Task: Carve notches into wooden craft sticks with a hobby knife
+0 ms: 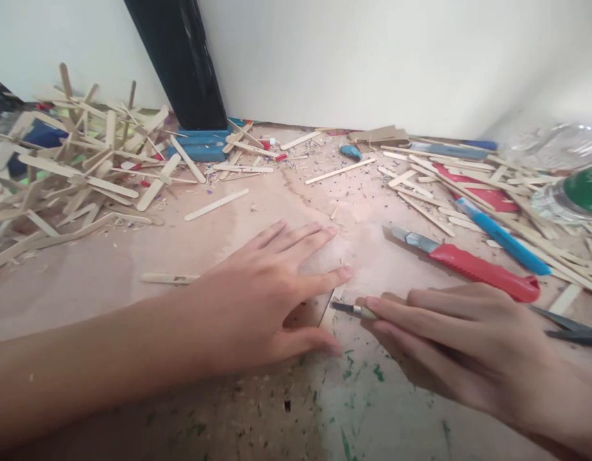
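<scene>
My left hand (262, 298) lies flat with fingers spread on the brown board, pressing down a wooden craft stick (330, 306) whose end shows between thumb and index finger. My right hand (450, 339) is closed in a pinch around a small craft knife (348, 309). Its metal blade tip touches the stick just beside my left fingers.
A red utility knife (473, 267) and a blue one (502, 237) lie to the right, with scissors (572, 330) at the right edge. A heap of wooden sticks (70, 166) fills the left. More sticks, a plastic bottle (572, 186) and blue blocks (200, 146) sit near the white wall.
</scene>
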The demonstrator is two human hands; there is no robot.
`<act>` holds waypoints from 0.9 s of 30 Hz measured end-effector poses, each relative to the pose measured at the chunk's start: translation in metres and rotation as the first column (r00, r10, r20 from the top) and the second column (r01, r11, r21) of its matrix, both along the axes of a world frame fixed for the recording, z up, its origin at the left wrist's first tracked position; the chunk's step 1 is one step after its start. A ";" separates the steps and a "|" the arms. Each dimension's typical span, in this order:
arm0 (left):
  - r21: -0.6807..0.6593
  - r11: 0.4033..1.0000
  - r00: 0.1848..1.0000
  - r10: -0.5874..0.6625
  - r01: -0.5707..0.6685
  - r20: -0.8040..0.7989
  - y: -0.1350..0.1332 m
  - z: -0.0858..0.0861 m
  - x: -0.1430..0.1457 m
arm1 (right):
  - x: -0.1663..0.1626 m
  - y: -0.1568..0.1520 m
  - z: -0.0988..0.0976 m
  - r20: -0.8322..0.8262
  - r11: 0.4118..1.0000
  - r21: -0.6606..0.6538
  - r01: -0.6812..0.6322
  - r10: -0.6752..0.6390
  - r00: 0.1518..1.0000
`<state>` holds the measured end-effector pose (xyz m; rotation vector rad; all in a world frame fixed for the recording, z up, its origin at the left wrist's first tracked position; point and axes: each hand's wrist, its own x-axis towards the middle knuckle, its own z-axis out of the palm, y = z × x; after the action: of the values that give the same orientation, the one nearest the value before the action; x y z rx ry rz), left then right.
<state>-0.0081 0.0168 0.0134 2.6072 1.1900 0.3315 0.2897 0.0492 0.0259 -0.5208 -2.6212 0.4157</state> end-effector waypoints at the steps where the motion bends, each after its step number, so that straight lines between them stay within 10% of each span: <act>1: -0.006 1.000 1.000 -0.004 0.004 -0.004 0.000 0.001 0.000 | 0.001 0.000 0.000 -0.006 1.000 -0.027 0.006 -0.006 1.000; 10: -0.049 0.999 0.999 -0.017 0.016 -0.037 0.003 0.005 0.002 | 0.002 -0.001 0.001 0.022 0.992 -0.120 0.028 -0.026 0.999; 17: -0.036 0.999 0.999 -0.012 0.010 -0.049 0.000 0.004 0.002 | 0.002 0.002 -0.005 0.031 0.991 0.132 -0.008 0.004 1.000; 27: 0.059 0.998 0.996 0.017 -0.022 0.084 0.000 0.014 -0.002 | 0.001 0.011 0.015 -0.080 0.991 -0.133 -0.008 -0.003 0.997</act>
<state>-0.0100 0.0169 0.0273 2.6060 1.1953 0.4818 0.2909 0.0601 0.0405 -0.5323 -2.5297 0.6030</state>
